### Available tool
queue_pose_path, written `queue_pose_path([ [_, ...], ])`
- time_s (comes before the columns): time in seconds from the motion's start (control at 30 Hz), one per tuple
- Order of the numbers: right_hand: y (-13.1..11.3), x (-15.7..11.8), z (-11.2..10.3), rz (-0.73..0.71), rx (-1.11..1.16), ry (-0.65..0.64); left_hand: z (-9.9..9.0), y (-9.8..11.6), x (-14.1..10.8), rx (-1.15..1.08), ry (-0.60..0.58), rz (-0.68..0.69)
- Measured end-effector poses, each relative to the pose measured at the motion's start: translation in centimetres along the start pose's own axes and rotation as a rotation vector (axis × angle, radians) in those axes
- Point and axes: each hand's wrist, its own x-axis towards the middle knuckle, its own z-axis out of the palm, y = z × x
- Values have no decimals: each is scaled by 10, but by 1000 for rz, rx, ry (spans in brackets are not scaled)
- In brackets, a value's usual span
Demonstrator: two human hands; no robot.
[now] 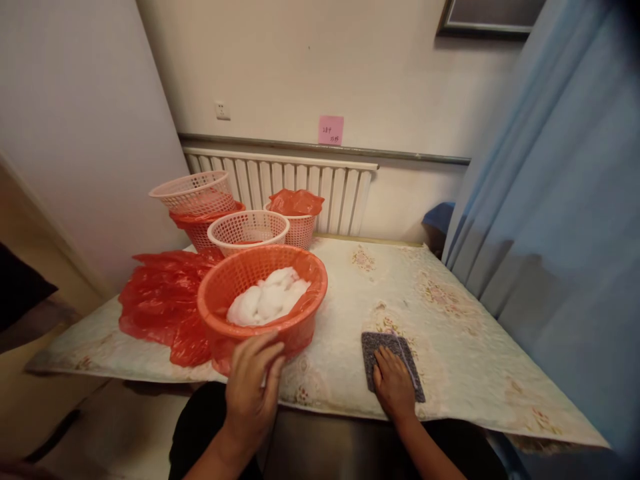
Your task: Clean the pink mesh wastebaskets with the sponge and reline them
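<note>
My right hand (pixel 394 383) lies flat on a dark grey, speckled, roughly square cloth or pad (pixel 369 347) near the table's front edge. A thin, pale purplish line runs along the pad's right side. Before the front of an orange-red plastic basket (pixel 320 293), my left hand (pixel 253 383) is raised with its fingers loosely bent and the thumb apart. Nothing shows in it; whether the fingertips touch the basket cannot be made out. Inside the basket, on a red plastic liner, rests a heap of fluffy white material (pixel 270 297) resembling cotton.
Crumpled red plastic bags (pixel 160 307) lie left of the basket. Behind it stand a white lattice basket (pixel 249 230), stacked baskets (pixel 193 193) and a pink basket (pixel 300 230) with red plastic. A radiator (pixel 345 193) backs the flower-patterned table (pixel 480 360); a blue curtain (pixel 555 200) hangs right.
</note>
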Motion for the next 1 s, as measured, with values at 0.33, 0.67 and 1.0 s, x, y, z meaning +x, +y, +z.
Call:
queue_pose_path([
  [0.33,1,0,1,-13,26,15,-2,-56,15,361,-105,92],
  [0.67,1,0,1,-31,-15,1,4,-56,14,410,-39,121],
  [1.0,-1,1,-2,-2,0,-16,7,-61,12,384,-2,141],
])
